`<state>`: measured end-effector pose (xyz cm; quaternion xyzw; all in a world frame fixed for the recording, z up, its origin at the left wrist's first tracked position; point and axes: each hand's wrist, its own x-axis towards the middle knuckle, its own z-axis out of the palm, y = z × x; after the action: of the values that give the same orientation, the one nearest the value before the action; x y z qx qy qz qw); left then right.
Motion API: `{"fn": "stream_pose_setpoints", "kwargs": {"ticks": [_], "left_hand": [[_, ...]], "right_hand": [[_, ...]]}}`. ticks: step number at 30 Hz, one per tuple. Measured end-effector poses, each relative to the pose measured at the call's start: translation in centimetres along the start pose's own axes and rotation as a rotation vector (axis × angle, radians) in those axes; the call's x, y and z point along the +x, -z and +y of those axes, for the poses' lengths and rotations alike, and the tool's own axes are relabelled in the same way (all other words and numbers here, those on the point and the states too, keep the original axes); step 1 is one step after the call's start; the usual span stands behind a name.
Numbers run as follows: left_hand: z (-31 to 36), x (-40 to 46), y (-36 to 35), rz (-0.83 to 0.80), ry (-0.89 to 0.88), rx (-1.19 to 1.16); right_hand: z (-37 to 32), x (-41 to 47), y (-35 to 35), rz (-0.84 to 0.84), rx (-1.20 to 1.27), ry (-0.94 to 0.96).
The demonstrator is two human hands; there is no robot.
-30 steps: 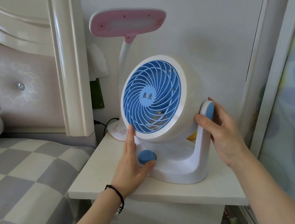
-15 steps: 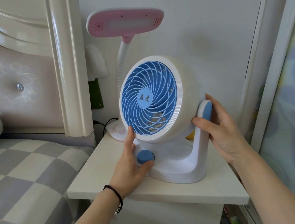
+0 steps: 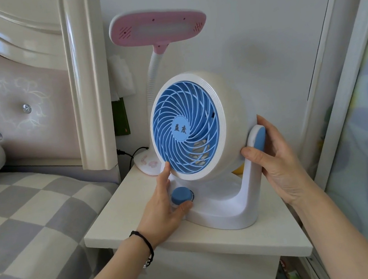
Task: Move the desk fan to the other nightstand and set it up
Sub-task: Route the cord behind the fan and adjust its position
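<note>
Both the left hand (image 3: 162,207) and right hand (image 3: 278,164) clasp the white, blue-grilled desk fan (image 3: 232,118).

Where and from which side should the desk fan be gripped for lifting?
Grip the desk fan by its white stand: the upright arm from the right, the base by the blue knob from the left. The round head seems to pivot there, so may tilt if held.

Pink lamp (image 3: 157,27) beside checked bed (image 3: 35,219), headboard (image 3: 18,91).
</note>
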<state>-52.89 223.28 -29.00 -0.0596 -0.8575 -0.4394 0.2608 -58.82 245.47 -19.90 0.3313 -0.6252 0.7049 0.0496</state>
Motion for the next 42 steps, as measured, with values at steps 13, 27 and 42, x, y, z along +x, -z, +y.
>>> {"fn": "stream_pose_setpoints", "kwargs": {"ticks": [13,27,42], "left_hand": [[0.3,-0.1,0.1,-0.009,-0.011,0.000],[0.0,0.0,0.1,-0.022,0.022,-0.063],[0.3,0.3,0.7,0.006,0.036,-0.202]], "right_hand": [[0.2,0.0,0.0,0.005,-0.010,0.000],[4.1,-3.9,-0.6,0.028,-0.057,-0.114],[5.8,-7.1,-0.7,0.124,-0.293,-0.224]]}}
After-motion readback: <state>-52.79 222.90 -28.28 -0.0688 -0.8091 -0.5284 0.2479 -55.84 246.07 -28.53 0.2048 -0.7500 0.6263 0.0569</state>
